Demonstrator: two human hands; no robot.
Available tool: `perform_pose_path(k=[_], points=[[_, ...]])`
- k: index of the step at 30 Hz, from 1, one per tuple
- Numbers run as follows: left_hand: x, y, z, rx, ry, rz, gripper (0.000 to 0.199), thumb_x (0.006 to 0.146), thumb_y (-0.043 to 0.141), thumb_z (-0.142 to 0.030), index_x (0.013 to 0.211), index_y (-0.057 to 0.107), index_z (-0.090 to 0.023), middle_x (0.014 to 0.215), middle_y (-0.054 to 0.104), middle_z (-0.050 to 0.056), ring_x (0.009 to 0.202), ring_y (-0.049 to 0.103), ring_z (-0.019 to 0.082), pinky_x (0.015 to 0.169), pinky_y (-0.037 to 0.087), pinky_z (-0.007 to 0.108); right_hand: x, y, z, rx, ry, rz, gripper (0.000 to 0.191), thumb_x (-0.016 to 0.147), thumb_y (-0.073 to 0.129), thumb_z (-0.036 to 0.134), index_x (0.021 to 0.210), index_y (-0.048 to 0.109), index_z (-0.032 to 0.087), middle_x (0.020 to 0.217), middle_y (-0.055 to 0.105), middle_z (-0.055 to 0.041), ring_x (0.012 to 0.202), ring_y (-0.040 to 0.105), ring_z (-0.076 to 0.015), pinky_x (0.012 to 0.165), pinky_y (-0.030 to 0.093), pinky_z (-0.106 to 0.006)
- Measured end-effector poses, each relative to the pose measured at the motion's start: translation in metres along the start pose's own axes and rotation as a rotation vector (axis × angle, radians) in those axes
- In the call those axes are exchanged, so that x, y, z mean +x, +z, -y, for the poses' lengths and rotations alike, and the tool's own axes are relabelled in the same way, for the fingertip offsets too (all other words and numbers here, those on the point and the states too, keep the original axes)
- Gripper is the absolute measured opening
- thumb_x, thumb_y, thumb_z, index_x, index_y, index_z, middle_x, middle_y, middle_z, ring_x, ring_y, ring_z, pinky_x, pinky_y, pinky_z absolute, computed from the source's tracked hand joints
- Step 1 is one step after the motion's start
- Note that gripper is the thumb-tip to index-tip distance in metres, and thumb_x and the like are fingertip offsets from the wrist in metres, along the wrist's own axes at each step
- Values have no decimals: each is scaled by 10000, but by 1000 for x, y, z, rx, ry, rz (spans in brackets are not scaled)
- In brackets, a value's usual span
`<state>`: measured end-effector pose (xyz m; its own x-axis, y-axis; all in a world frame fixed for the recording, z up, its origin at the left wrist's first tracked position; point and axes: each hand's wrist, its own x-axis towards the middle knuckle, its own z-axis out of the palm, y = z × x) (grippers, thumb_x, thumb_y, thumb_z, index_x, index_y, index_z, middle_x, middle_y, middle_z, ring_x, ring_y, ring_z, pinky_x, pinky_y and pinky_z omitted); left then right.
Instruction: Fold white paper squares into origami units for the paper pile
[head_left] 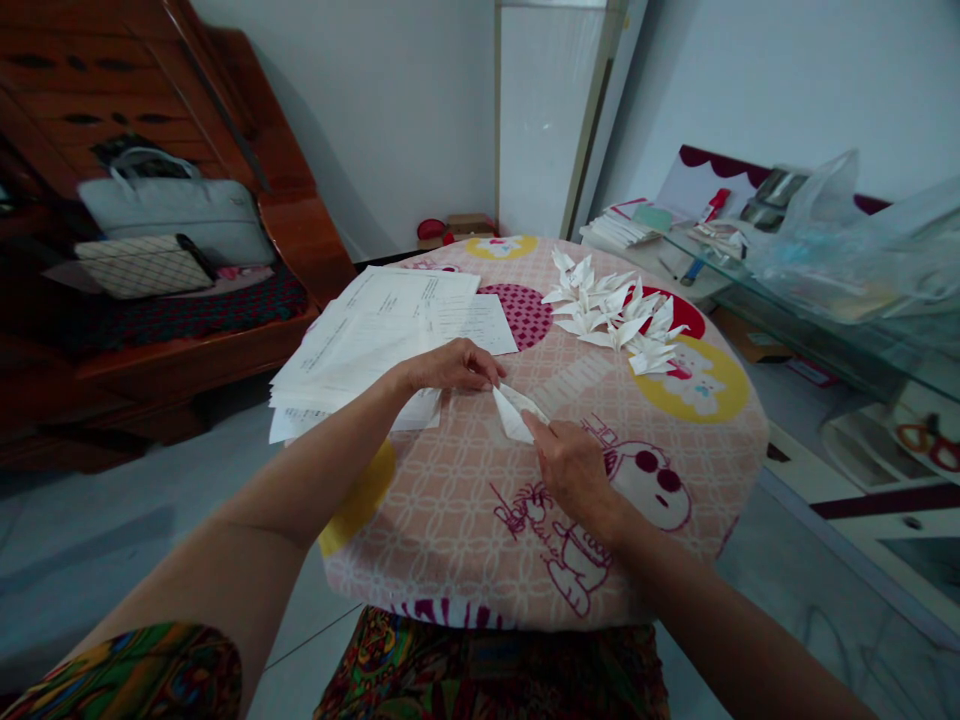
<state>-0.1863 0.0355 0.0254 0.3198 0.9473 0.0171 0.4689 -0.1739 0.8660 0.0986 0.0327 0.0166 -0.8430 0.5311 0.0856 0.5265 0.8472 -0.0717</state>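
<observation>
Between my two hands, just above the middle of the table, is a small piece of folded white paper [513,412] with a pointed shape. My left hand [459,366] pinches its upper left tip. On the lower right side, my right hand [566,458] grips the paper with thumb and index finger. Left of the hands lies a stack of printed paper sheets [375,320], partly behind my left forearm. Several folded paper cranes [611,305] sit in a cluster at the back right of the table.
A patterned pink cloth [450,520] covers the round table. To the right stands a glass-shelved stand [810,330] with plastic bags [840,240] and papers. A wooden bench [172,350] at the left carries a grey bag [187,215] and a checked pouch [146,267].
</observation>
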Motion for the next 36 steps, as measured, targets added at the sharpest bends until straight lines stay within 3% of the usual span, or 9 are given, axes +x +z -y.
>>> perform_pose_path(k=[5, 11, 14, 18, 24, 30, 36], points=[[-1, -1, 2, 11, -1, 2, 160, 786, 689, -271, 840, 740, -130, 1067, 737, 103, 851, 664, 134, 727, 496, 224, 3, -2, 1, -83, -41, 73, 368, 968, 403, 146, 1287, 580, 190, 974, 647, -122, 887, 597, -235, 719, 434, -325], [0, 2, -6, 173, -55, -60, 192, 770, 666, -271, 871, 734, -122, 848, 737, 59, 691, 617, 112, 612, 456, 205, 5, -4, 6, -169, -76, 48, 284, 937, 427, 97, 1138, 621, 147, 965, 640, -144, 885, 598, -259, 745, 439, -366], [5, 5, -13, 256, -85, -88, 146, 739, 678, -256, 785, 716, -122, 734, 707, 34, 637, 594, 104, 589, 434, 203, 6, -3, 9, -180, -78, 50, 248, 922, 443, 92, 1074, 638, 120, 940, 642, -159, 870, 593, -268, 728, 435, -374], [8, 8, -17, 249, -114, -73, 127, 730, 671, -248, 746, 674, -123, 625, 641, -1, 563, 547, 90, 537, 397, 193, 4, 1, 16, -246, -105, -32, 225, 877, 454, 49, 980, 653, 70, 890, 627, -175, 821, 571, -282, 692, 423, -392], [9, 13, -21, 349, -35, -53, 260, 761, 670, -257, 998, 722, -164, 765, 700, 12, 681, 611, 111, 638, 420, 208, 1, 5, 21, -290, -151, -130, 215, 845, 459, 15, 915, 658, 53, 866, 599, -173, 804, 527, -274, 682, 407, -390], [13, 28, -23, 675, -67, -57, 141, 814, 652, -273, 877, 742, -186, 836, 737, 31, 722, 628, 136, 650, 385, 223, 1, 10, 18, -251, -302, -133, 221, 869, 466, 20, 981, 652, 60, 907, 602, -151, 840, 504, -255, 731, 421, -379], [6, 27, -9, 669, 90, -62, 156, 859, 591, -229, 917, 729, -185, 868, 726, 40, 757, 634, 137, 707, 428, 228, -1, 10, 16, -222, -355, -102, 217, 883, 480, 41, 1021, 646, 68, 977, 619, -157, 892, 504, -261, 787, 435, -382]])
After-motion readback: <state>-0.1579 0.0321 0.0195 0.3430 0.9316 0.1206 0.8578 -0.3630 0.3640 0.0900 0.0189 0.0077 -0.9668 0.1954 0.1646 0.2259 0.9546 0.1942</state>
